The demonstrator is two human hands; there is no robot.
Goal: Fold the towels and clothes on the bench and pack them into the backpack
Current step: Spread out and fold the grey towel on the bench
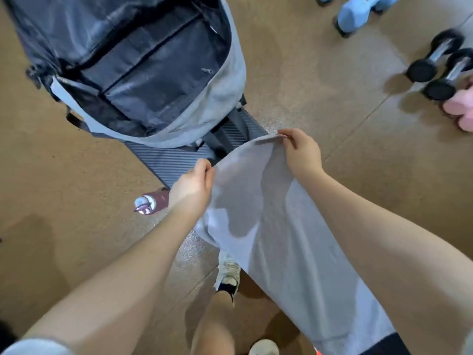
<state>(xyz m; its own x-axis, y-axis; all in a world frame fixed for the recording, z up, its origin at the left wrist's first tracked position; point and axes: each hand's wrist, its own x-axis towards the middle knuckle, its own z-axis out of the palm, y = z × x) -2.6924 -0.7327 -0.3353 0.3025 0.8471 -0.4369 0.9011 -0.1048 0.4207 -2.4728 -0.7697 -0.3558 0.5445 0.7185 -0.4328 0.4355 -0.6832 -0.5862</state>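
Note:
A grey towel (276, 226) hangs in front of me, stretched by its top edge between both hands and draping down past my legs. My left hand (193, 185) pinches the top left corner. My right hand (302, 152) pinches the top right corner, a little higher and farther away. Beyond the towel, a grey backpack (225, 80) with a black lining lies unzipped and wide open on a dark ribbed bench (169, 162). The towel's top edge hovers just in front of the bench's near end.
A maroon water bottle (151, 201) stands on the brown floor left of the bench. Light blue dumbbells (358, 11) and black dumbbells (440, 70) lie at the upper right, beside pink ones (460, 106). My shoes (227, 272) are below the towel.

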